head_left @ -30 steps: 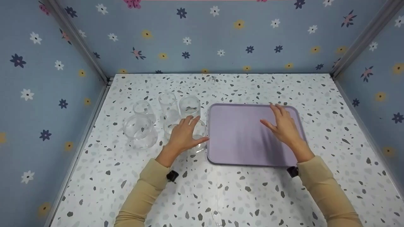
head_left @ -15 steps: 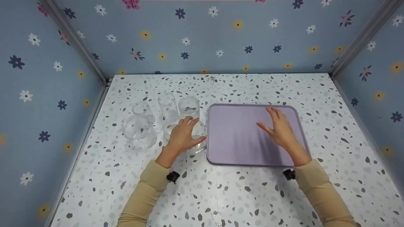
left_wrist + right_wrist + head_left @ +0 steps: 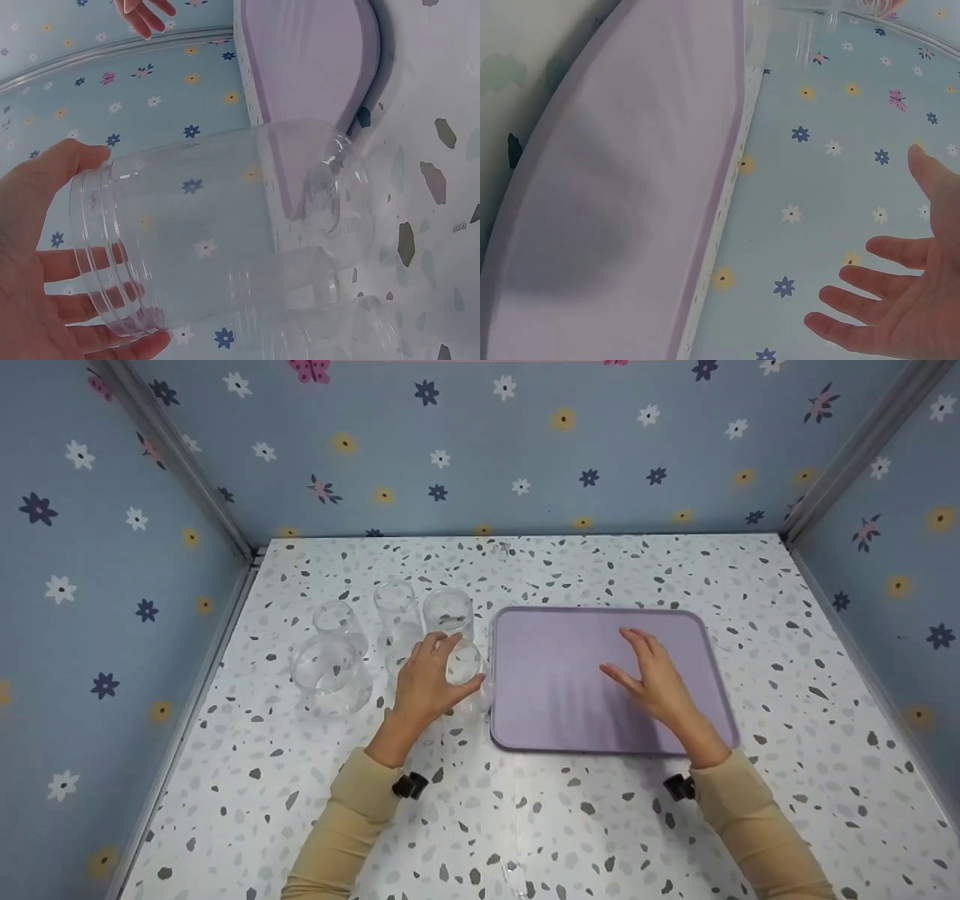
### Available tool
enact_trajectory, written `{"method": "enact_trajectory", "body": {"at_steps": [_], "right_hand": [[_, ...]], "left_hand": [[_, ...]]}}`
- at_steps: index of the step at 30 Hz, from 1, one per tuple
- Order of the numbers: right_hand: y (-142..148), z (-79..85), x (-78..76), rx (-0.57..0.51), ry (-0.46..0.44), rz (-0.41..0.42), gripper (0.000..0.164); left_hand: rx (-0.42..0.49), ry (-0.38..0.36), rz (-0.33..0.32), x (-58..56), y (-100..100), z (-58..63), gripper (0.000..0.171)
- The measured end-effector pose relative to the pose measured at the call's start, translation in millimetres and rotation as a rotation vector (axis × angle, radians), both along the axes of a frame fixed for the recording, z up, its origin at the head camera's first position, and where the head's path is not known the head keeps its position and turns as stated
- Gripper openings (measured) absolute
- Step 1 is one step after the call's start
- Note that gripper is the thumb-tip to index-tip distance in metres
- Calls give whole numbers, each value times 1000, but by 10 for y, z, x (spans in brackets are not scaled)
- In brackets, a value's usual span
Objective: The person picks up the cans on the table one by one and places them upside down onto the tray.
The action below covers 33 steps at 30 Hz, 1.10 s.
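In the head view, the left hand (image 3: pixel 427 684) is holding a clear cylindrical jar of glass or plastic (image 3: pixel 463 661) by its upper end, just beside the left edge of a pale purple rectangular tray with rounded corners (image 3: pixel 562 682); whether the base of the jar is touching the white, grey-speckled worktop (image 3: pixel 540 825), I cannot tell; several other clear cylindrical vessels (image 3: pixel 328 671) are standing in a loose group at the left and farther back, one of them partly hiding behind the hand; the right hand (image 3: pixel 660 682) is hovering over the right part of the tray, holding nothing, probably placed there so that it is not disturbing the vessels.

In the left wrist view, the fingers are clamping on the ridged rim of the jar, the thumb pressing one side and the others curling round the opposite side, where they are partly showing through the clear wall; this wide grip is probably using the ridges against slipping; two more clear vessels are standing near the jar.

In the right wrist view, the fingers are spreading apart, with the thumb well away from them; the tray is lying below, bare in the part that is showing.
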State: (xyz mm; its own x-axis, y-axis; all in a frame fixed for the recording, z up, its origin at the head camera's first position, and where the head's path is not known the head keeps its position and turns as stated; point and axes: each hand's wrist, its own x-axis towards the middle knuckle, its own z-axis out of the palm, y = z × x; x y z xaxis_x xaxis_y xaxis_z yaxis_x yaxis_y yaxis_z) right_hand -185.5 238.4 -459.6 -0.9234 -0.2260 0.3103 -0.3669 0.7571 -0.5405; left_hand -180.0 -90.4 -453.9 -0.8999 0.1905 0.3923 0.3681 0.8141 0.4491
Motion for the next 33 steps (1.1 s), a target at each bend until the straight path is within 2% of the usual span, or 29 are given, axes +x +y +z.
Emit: {"method": "enact_trajectory", "body": {"at_steps": [7, 14, 21, 32, 33], "right_hand": [[-81, -48, 37, -61, -20, 21, 62], [-164, -142, 70, -129, -9, 53, 57], [-257, -221, 86, -237, -11, 87, 52], [-410, -268, 66, -378, -12, 111, 47], [-437, -227, 84, -395, -22, 110, 46]], "left_hand": [[75, 55, 55, 27, 24, 15, 62], [183, 109, 71, 29, 79, -34, 62], [338, 142, 33, 14, 157, -83, 60], [596, 88, -29, 2, 271, -166, 61], [612, 87, -35, -1, 281, -177, 61]]}}
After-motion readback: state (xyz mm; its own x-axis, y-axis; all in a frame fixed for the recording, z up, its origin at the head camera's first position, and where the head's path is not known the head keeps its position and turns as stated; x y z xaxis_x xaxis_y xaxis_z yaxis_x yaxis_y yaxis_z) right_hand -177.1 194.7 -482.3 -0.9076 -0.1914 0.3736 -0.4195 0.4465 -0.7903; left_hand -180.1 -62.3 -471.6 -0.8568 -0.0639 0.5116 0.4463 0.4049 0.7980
